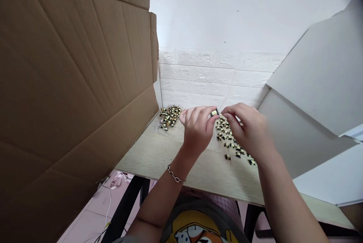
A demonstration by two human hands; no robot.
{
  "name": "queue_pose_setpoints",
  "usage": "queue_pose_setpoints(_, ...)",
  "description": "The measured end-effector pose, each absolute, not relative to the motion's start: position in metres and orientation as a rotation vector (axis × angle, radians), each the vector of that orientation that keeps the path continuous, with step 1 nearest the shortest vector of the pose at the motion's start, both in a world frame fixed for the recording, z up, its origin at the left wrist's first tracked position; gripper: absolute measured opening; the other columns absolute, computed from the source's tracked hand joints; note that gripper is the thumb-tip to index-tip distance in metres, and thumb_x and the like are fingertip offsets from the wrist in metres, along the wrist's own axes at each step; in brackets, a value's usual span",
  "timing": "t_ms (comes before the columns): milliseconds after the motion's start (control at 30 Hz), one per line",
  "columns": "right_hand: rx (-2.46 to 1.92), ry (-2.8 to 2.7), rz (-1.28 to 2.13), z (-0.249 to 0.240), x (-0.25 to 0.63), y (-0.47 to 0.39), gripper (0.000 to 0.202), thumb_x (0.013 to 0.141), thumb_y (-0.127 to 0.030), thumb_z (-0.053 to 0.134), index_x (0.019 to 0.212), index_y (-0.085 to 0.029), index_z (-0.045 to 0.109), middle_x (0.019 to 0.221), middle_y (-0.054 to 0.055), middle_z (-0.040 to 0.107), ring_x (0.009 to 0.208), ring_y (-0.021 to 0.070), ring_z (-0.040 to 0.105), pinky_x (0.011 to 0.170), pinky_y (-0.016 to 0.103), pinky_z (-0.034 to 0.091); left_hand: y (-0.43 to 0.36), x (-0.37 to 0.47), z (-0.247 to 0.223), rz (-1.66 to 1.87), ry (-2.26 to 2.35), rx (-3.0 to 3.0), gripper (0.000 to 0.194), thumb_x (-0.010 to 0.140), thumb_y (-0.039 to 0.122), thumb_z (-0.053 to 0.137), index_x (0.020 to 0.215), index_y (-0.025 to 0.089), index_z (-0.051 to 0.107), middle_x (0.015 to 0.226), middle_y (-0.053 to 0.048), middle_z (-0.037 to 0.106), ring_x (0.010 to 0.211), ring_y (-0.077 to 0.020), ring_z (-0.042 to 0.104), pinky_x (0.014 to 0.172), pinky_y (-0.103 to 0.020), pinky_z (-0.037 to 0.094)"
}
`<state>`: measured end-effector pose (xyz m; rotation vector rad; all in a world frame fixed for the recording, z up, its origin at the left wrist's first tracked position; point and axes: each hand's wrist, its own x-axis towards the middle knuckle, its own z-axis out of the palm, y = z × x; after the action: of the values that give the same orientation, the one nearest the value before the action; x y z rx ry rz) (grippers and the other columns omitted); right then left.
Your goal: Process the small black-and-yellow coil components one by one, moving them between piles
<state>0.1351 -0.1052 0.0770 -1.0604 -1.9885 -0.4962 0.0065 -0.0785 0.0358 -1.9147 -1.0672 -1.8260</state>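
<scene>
Above the wooden table, my left hand [198, 126] pinches a small black part with a yellow middle [214, 113] between thumb and fingertips. Thin pins stick out of its right side. Just right of the part, my right hand [246, 127] has its thumb and index finger pressed together close to those pins; whatever they pinch is too small to make out. Similar parts lie in a dense pile [170, 117] to the left, and a looser group [227, 133] spreads below and behind my right hand.
A light wooden table [159, 156] lies under both hands. Tall brown cardboard [79, 84] stands along the left, grey-white panels [317, 84] on the right, a white brick-patterned wall [198, 73] behind. Cables [109, 201] hang at lower left.
</scene>
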Motion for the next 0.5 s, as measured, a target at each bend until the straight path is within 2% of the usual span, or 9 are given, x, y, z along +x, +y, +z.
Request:
queue_pose_setpoints(233, -1.135, -1.968, -0.532, 0.078, 0.130, -0.106, 0.010, 0.080, -0.021, 0.043, 0.077, -0.020, 0.053, 0.072, 0.000, 0.059, 0.070, 0.0136, 0.052, 0.068, 0.026, 0.036, -0.076, 0.009, 0.032, -1.702, -1.055, -1.787, 0.020, 0.078, 0.031, 0.051, 0.095, 0.024, 0.058, 0.074, -0.002, 0.059, 0.076, -0.0159, 0.048, 0.089, -0.037, 0.020)
queue_pose_setpoints(500, -1.228, -1.948, -0.637, 0.073, 0.123, -0.109, 0.011, 0.079, -0.020, 0.043, 0.078, -0.019, 0.054, 0.074, 0.002, 0.060, 0.070, 0.0153, 0.053, 0.070, 0.029, 0.035, -0.062, 0.004, 0.020, -1.682, -0.908, -1.726, 0.022, 0.074, 0.032, 0.056, 0.094, 0.024, 0.060, 0.066, 0.000, 0.057, 0.072, -0.0142, 0.049, 0.090, -0.036, 0.021)
